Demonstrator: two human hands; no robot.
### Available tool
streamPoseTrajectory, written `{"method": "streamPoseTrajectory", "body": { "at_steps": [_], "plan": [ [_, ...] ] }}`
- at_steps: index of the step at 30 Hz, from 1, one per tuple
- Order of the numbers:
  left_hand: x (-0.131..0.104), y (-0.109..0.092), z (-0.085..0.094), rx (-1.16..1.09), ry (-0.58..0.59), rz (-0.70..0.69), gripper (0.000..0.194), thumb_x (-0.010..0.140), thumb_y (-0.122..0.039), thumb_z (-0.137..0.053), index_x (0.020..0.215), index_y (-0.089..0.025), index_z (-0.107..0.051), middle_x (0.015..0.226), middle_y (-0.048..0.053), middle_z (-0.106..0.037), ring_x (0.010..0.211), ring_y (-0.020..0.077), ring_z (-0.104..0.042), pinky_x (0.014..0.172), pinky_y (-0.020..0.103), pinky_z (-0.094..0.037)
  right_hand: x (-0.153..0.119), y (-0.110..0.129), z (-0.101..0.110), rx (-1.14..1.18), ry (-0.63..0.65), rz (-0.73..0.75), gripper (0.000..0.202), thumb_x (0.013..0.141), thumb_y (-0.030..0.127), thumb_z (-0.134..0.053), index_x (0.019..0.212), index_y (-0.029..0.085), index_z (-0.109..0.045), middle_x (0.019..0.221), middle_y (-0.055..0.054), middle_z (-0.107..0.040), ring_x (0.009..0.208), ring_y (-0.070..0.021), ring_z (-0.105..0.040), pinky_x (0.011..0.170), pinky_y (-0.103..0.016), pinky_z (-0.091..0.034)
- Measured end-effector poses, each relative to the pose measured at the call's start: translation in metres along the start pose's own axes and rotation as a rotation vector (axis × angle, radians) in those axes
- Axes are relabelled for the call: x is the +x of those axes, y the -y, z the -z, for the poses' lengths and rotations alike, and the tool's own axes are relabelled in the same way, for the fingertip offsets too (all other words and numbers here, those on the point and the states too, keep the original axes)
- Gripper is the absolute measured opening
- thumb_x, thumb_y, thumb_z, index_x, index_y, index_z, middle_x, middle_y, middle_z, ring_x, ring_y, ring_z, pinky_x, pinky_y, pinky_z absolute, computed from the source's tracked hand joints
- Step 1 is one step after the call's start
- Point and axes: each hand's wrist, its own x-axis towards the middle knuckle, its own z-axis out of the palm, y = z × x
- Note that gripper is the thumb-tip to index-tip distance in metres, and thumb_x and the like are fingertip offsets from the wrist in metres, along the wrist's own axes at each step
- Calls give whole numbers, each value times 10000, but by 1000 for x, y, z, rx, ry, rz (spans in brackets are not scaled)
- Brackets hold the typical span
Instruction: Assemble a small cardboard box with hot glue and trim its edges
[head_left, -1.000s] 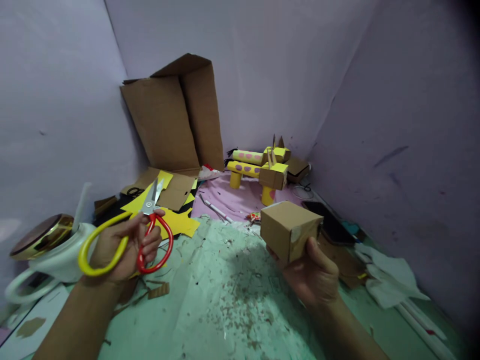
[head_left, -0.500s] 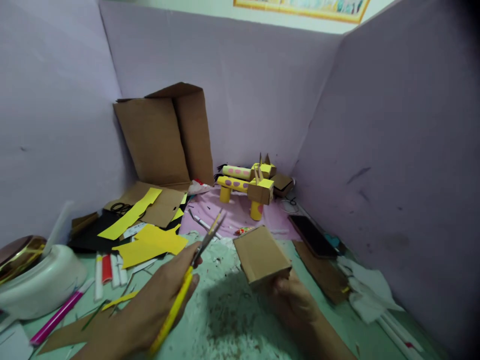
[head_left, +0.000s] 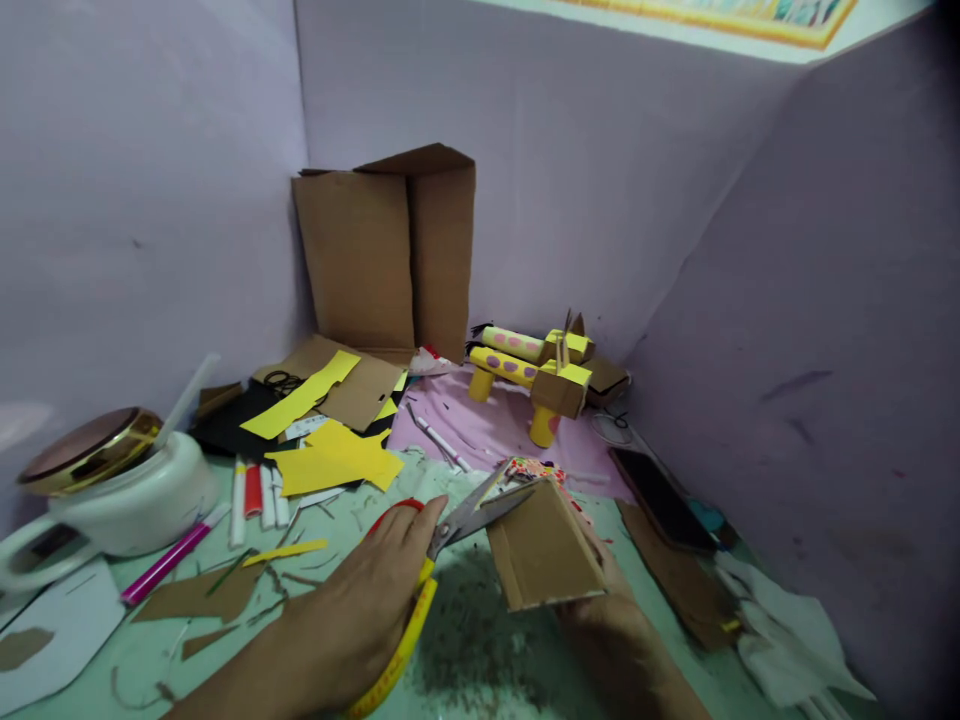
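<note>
My left hand (head_left: pixel 367 605) is closed around a pair of scissors (head_left: pixel 452 526) with a red handle and a yellow one. The blades stand apart, their tips at the far left corner of a small brown cardboard box (head_left: pixel 551 550). Whether they touch or cut the card I cannot tell. My right hand (head_left: pixel 611 600) grips the box from the right and below, its fingers partly hidden. Just behind the box lies a colourful patterned wrapper (head_left: pixel 536 468).
Two yellow giraffe-like paper figures (head_left: pixel 559 388) stand at the back on pink cloth (head_left: pixel 442 400). At left are yellow paper (head_left: pixel 337 460), markers (head_left: pixel 252 490), cardboard scraps and a white mug (head_left: pixel 157 500). A dark phone (head_left: pixel 660 497) lies at right, and a large cardboard box (head_left: pixel 356 260) stands behind.
The scissors have opened and swung right, bringing their tips to the cardboard box. The box has tilted in my right hand. My view has shifted left.
</note>
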Motion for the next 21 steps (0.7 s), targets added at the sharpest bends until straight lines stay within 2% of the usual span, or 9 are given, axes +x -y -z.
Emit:
{"method": "streamPoseTrajectory", "body": {
  "at_steps": [6,8,10,11,14,17,21],
  "plan": [
    [4,-4,3,4,21,26,780,775,-86,-385,1518,-258,-220,1365,142,-556,1222,298,-542,977,457,-478,-1,0,3,-21,-55,1,973,266,365,-950,1186,253,-654,1165,-96,-720,1139,-399,-600,899,-443,-501],
    [9,-7,10,-21,39,67,740,789,-94,-391,1500,-256,-265,1353,141,-566,1196,296,-564,968,452,-487,0,-1,7,0,-65,-14,933,296,368,-942,1176,243,-656,1162,-94,-719,1144,-392,-600,906,-437,-501],
    [16,-9,21,-67,56,172,656,837,-119,-386,1474,-257,-312,1353,130,-569,1179,284,-583,968,442,-494,2,-4,9,-20,-53,-20,860,346,349,-927,1156,240,-660,1163,-86,-715,1128,-375,-615,889,-419,-510],
    [19,-9,26,-81,31,228,590,870,-147,-373,1453,-236,-346,1353,136,-570,1179,286,-586,967,441,-496,3,-7,8,-60,-36,-12,840,348,312,-924,1143,245,-662,1156,-79,-717,1111,-366,-626,876,-409,-516],
    [25,-4,38,-24,-151,324,503,916,-250,-385,1417,-200,-382,1340,142,-568,1204,302,-562,984,447,-482,4,-14,-2,-233,28,32,883,308,135,-909,1141,266,-646,1161,-65,-713,1085,-333,-644,882,-378,-516],
    [27,2,39,87,-240,312,526,888,-231,-399,1413,-206,-379,1338,143,-548,1205,317,-547,969,461,-484,2,-23,-14,-345,82,40,835,473,52,-841,1235,283,-588,1331,-86,-616,1184,-294,-598,965,-376,-479],
    [26,1,32,179,-198,245,525,825,-129,-381,1344,-180,-443,1186,149,-596,1114,320,-572,926,478,-495,-2,-32,-4,-465,116,165,820,606,-1,-683,1346,319,-532,1493,-39,-476,1383,-271,-423,1142,-465,-300]
  ]
}}
